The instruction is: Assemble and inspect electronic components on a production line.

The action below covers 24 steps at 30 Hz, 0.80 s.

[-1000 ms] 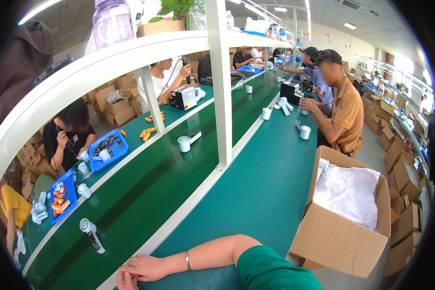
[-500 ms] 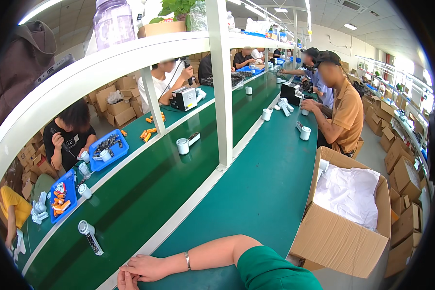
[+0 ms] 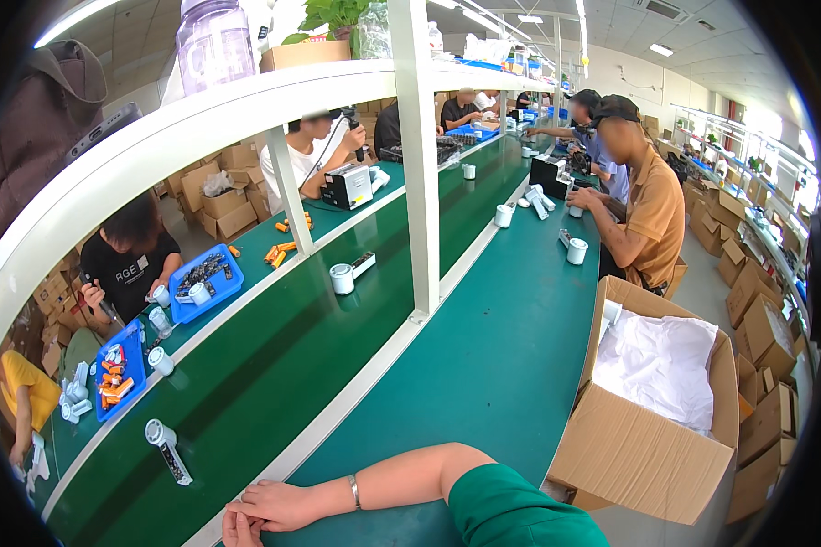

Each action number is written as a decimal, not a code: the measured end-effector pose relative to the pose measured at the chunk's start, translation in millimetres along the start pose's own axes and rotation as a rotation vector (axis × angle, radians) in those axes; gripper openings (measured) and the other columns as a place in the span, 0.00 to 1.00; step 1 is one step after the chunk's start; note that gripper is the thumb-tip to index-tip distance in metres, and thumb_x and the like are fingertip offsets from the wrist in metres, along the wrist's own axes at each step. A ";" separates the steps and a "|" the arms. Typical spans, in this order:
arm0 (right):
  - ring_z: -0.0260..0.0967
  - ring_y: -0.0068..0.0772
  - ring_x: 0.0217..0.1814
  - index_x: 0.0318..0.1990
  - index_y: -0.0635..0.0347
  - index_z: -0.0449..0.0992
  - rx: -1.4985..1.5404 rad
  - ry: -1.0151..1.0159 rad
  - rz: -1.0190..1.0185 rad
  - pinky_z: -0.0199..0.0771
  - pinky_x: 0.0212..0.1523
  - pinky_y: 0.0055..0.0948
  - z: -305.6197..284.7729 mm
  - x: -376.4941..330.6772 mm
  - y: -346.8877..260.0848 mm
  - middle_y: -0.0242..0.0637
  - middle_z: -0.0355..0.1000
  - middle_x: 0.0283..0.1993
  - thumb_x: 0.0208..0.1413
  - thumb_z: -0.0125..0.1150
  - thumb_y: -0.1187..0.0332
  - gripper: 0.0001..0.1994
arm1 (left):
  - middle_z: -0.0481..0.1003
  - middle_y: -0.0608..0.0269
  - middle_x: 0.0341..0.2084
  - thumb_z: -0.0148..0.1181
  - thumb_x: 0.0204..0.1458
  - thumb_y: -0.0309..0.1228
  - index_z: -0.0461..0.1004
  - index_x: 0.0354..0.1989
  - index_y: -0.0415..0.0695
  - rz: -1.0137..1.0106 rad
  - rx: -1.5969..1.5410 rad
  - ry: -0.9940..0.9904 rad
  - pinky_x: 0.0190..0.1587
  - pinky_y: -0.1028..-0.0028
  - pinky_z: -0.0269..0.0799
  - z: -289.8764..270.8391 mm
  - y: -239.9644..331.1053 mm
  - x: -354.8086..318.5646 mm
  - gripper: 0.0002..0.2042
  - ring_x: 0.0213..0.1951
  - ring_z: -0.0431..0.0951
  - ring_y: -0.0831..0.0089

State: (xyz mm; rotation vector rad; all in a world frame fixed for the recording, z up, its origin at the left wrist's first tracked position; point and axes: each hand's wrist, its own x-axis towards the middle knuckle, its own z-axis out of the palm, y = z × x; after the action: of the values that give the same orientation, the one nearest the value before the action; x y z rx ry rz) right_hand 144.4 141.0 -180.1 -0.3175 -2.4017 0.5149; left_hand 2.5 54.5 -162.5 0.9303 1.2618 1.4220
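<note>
My right hand (image 3: pixel 280 504) rests at the near end of the pale rail between the bench and the green conveyor belt, its fingers bent over my left hand (image 3: pixel 240 531). Only some of the left hand's curled fingers show at the lower edge. The two hands touch each other, and I see no object in either. A metal bracelet (image 3: pixel 355 492) circles my right wrist below a green sleeve. Nearest to my hands on the belt lies a pale device with a round head and an open handle (image 3: pixel 167 447). Farther along lies a similar device (image 3: pixel 343 278).
A cardboard box (image 3: pixel 648 447) lined with white paper stands at the right bench edge. White posts (image 3: pixel 420 182) carry a shelf above the belt. Blue trays (image 3: pixel 122 383) with small parts sit across it. Co-workers (image 3: pixel 652 191) sit along both sides.
Devices on the belt have shifted slightly toward the near left. Across the belt, a co-worker's hand with a dark tool has dropped lower. My hands have not visibly moved.
</note>
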 end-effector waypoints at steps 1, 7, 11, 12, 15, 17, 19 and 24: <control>0.64 0.43 0.44 0.59 0.66 0.55 0.001 -0.001 0.001 0.62 0.45 0.40 0.5 0.0 0.4 0.44 0.66 0.39 0.47 0.57 0.70 0.30 | 0.71 0.57 0.43 0.51 0.59 0.33 0.65 0.52 0.33 0.000 -0.002 0.001 0.43 0.77 0.70 0.3 0.3 0.0 0.18 0.42 0.72 0.73; 0.63 0.43 0.45 0.59 0.66 0.55 0.012 -0.008 0.004 0.62 0.45 0.40 -1.1 -0.7 0.4 0.44 0.66 0.39 0.47 0.57 0.70 0.30 | 0.70 0.56 0.44 0.51 0.59 0.34 0.65 0.51 0.32 0.026 0.017 -0.006 0.43 0.76 0.70 -1.0 -1.7 -0.2 0.18 0.43 0.72 0.71; 0.63 0.44 0.45 0.58 0.66 0.56 0.005 -0.007 0.004 0.62 0.46 0.40 -2.6 -0.6 -0.9 0.44 0.66 0.40 0.47 0.56 0.70 0.30 | 0.69 0.55 0.44 0.50 0.59 0.34 0.65 0.51 0.32 0.021 0.025 -0.005 0.43 0.76 0.71 -1.2 -2.3 0.3 0.18 0.43 0.72 0.71; 0.63 0.44 0.45 0.58 0.66 0.56 0.003 -0.005 0.001 0.62 0.46 0.40 -2.6 -0.8 -0.9 0.44 0.66 0.40 0.47 0.56 0.70 0.30 | 0.70 0.55 0.44 0.50 0.59 0.34 0.65 0.51 0.32 0.023 0.026 -0.002 0.43 0.76 0.71 -0.9 -2.3 -0.1 0.18 0.43 0.72 0.70; 0.63 0.44 0.46 0.58 0.66 0.56 -0.002 -0.006 -0.003 0.62 0.46 0.40 -1.2 -0.5 0.4 0.44 0.66 0.40 0.47 0.57 0.70 0.30 | 0.70 0.54 0.44 0.50 0.59 0.34 0.65 0.51 0.31 0.028 0.037 -0.011 0.44 0.76 0.71 -0.6 -0.8 -0.6 0.18 0.43 0.72 0.70; 0.63 0.44 0.46 0.58 0.66 0.56 0.007 -0.013 0.005 0.62 0.47 0.40 -1.5 -0.6 0.1 0.44 0.66 0.40 0.47 0.57 0.70 0.30 | 0.70 0.54 0.44 0.50 0.59 0.34 0.64 0.51 0.31 0.033 0.051 -0.012 0.44 0.76 0.70 -0.2 0.4 -1.5 0.18 0.43 0.72 0.70; 0.63 0.44 0.46 0.58 0.66 0.56 0.011 -0.015 0.007 0.62 0.47 0.40 -2.4 -0.8 -0.7 0.44 0.66 0.40 0.47 0.57 0.70 0.30 | 0.70 0.54 0.44 0.50 0.59 0.34 0.64 0.51 0.31 0.038 0.071 -0.004 0.44 0.76 0.70 1.2 2.2 -2.4 0.18 0.43 0.72 0.70; 0.63 0.44 0.46 0.58 0.66 0.56 0.001 -0.017 0.016 0.62 0.46 0.40 -4.7 -0.6 -2.9 0.44 0.66 0.40 0.47 0.56 0.70 0.29 | 0.69 0.54 0.45 0.50 0.59 0.34 0.64 0.51 0.31 0.033 0.059 0.004 0.44 0.76 0.70 -0.5 -0.9 -2.2 0.18 0.44 0.72 0.70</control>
State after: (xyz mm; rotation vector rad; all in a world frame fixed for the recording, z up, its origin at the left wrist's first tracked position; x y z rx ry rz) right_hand 147.5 139.5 -175.8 -0.3330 -2.4173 0.5286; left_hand 2.7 52.2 -163.3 0.9920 1.3029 1.4198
